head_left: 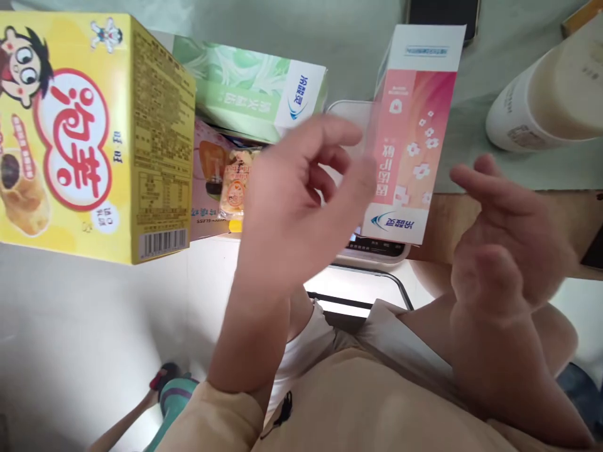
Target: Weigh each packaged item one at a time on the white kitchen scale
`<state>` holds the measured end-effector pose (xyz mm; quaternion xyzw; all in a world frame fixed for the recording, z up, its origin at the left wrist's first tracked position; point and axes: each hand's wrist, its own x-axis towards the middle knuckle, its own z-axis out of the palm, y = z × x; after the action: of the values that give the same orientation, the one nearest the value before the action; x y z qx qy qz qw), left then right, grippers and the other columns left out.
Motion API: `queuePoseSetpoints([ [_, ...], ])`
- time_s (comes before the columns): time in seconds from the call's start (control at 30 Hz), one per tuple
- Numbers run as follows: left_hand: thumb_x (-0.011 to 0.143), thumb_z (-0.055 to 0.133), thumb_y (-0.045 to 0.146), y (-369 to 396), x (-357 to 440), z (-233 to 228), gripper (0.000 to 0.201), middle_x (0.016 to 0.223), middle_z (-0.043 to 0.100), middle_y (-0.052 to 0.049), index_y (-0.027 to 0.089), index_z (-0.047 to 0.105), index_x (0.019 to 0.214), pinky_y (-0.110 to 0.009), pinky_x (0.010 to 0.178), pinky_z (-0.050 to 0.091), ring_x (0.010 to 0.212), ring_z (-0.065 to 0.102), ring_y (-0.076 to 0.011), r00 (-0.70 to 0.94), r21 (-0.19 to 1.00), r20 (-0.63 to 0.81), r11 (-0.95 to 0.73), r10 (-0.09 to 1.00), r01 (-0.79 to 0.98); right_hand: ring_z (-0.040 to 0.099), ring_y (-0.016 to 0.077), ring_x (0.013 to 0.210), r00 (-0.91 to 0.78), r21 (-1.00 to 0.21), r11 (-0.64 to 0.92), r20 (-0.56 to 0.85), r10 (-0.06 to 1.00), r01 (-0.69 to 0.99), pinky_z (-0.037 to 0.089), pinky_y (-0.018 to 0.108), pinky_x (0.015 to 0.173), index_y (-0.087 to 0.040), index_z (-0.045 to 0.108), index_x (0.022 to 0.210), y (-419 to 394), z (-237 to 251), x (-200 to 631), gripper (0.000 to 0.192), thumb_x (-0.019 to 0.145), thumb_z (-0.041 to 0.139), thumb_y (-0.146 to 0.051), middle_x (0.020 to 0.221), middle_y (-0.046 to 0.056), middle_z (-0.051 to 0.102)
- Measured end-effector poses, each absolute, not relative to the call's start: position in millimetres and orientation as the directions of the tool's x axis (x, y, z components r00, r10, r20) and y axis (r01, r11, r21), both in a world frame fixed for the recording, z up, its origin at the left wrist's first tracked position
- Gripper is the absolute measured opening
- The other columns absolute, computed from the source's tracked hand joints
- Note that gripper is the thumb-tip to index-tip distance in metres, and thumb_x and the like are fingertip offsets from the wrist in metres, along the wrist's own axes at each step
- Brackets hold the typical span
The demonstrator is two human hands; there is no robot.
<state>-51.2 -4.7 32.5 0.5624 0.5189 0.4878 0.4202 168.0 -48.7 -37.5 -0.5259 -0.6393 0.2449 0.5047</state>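
Note:
A pink and white toothpaste box (414, 144) stands upright on a white digital scale (346, 110), partly covering its display. My left hand (301, 194) is just left of this box, its thumb and half-curled fingers apart with nothing seen between them. The fingertips are blurred near the box's left edge, so contact is unclear. To the right of the box, my right hand (509, 238) hovers over the table's front edge, fingers spread and holding nothing. Behind my left wrist lie a green toothpaste box (254, 88) and a small clear snack packet (235, 188).
A large yellow snack box (94, 138) stands at the left, beside a pink package (210, 182). At the right is a cup with a milky drink (532, 100). A dark phone (443, 16) lies at the back. Another person's foot (164, 376) shows at lower left.

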Motion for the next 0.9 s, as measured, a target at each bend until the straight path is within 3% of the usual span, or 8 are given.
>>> queuePoseSetpoints([
  [0.07, 0.105, 0.067, 0.022, -1, -50, 29, 0.032, 0.065, 0.047, 0.007, 0.018, 0.060, 0.073, -0.025, 0.049, 0.035, 0.056, 0.041, -0.0018, -0.154, 0.943, 0.328, -0.312, 0.932, 0.117, 0.077, 0.0366, 0.118, 0.217, -0.780, 0.512, 0.604, 0.767, 0.360, 0.058, 0.067, 0.110, -0.039, 0.082, 0.127, -37, -55, 166, 0.047, 0.091, 0.060, -0.059, 0.112, 0.005, 0.082],
  [0.17, 0.114, 0.056, 0.049, 4, -46, 27, 0.061, 0.064, 0.033, 0.005, 0.017, 0.039, 0.065, -0.027, 0.055, 0.034, 0.057, 0.035, -0.0010, -0.210, 0.868, 0.496, -0.487, 0.842, 0.095, 0.076, 0.0316, 0.082, 0.362, -0.741, 0.601, 0.672, 0.646, 0.301, 0.063, 0.062, 0.084, -0.028, 0.086, 0.109, -22, -73, 161, 0.043, 0.085, 0.063, -0.055, 0.089, 0.009, 0.078],
  [0.33, 0.111, 0.046, 0.067, 3, -50, 28, 0.063, 0.066, 0.045, 0.004, 0.020, 0.048, 0.069, -0.031, 0.060, 0.044, 0.056, 0.042, -0.0038, -0.062, 0.929, 0.352, -0.341, 0.934, 0.146, 0.075, 0.0331, 0.078, 0.428, -0.774, 0.545, 0.633, 0.646, 0.322, 0.061, 0.057, 0.072, -0.024, 0.084, 0.097, -19, -73, 156, 0.046, 0.078, 0.069, -0.064, 0.082, 0.010, 0.074],
  [0.47, 0.111, 0.041, 0.070, 2, -53, 25, 0.064, 0.063, 0.043, 0.003, 0.021, 0.051, 0.071, -0.034, 0.062, 0.044, 0.054, 0.039, -0.0068, -0.082, 0.913, 0.405, -0.398, 0.910, 0.092, 0.075, 0.0327, 0.077, 0.404, -0.793, 0.530, 0.609, 0.683, 0.300, 0.057, 0.053, 0.067, -0.023, 0.084, 0.097, -22, -68, 157, 0.043, 0.080, 0.068, -0.060, 0.081, 0.011, 0.075],
  [0.53, 0.114, 0.044, 0.062, 1, -54, 25, 0.059, 0.066, 0.045, 0.002, 0.022, 0.052, 0.071, -0.033, 0.061, 0.041, 0.055, 0.039, -0.0077, -0.081, 0.932, 0.361, -0.355, 0.929, 0.080, 0.073, 0.0319, 0.076, 0.403, -0.788, 0.526, 0.616, 0.677, 0.320, 0.054, 0.050, 0.064, -0.024, 0.085, 0.100, -23, -69, 158, 0.045, 0.081, 0.069, -0.062, 0.083, 0.012, 0.075],
  [0.67, 0.107, 0.054, 0.017, 2, -54, 23, 0.037, 0.067, 0.049, 0.003, 0.023, 0.054, 0.070, -0.033, 0.059, 0.038, 0.055, 0.037, -0.0090, -0.042, 0.964, 0.260, -0.257, 0.965, 0.076, 0.072, 0.0307, 0.077, 0.392, -0.801, 0.476, 0.594, 0.702, 0.362, 0.052, 0.048, 0.066, -0.029, 0.084, 0.105, -25, -73, 159, 0.050, 0.080, 0.071, -0.071, 0.088, 0.011, 0.074],
  [0.77, 0.088, 0.045, -0.002, 4, -51, 14, 0.033, 0.064, 0.047, 0.003, 0.022, 0.053, 0.067, -0.033, 0.057, 0.037, 0.052, 0.034, -0.0092, -0.041, 0.908, 0.419, -0.420, 0.907, -0.011, 0.072, 0.0299, 0.077, 0.414, -0.824, 0.454, 0.564, 0.714, 0.339, 0.051, 0.047, 0.066, -0.032, 0.084, 0.102, -27, -72, 158, 0.046, 0.079, 0.073, -0.071, 0.087, 0.009, 0.074],
  [0.9, 0.076, 0.043, -0.004, 5, -46, 2, 0.029, 0.060, 0.043, 0.002, 0.022, 0.049, 0.063, -0.031, 0.051, 0.029, 0.053, 0.035, -0.0100, -0.027, 0.860, 0.510, -0.510, 0.860, -0.008, 0.070, 0.0286, 0.073, 0.410, -0.807, 0.480, 0.589, 0.697, 0.343, 0.048, 0.045, 0.062, -0.029, 0.083, 0.099, -27, -67, 159, 0.046, 0.079, 0.070, -0.069, 0.082, 0.008, 0.072],
])
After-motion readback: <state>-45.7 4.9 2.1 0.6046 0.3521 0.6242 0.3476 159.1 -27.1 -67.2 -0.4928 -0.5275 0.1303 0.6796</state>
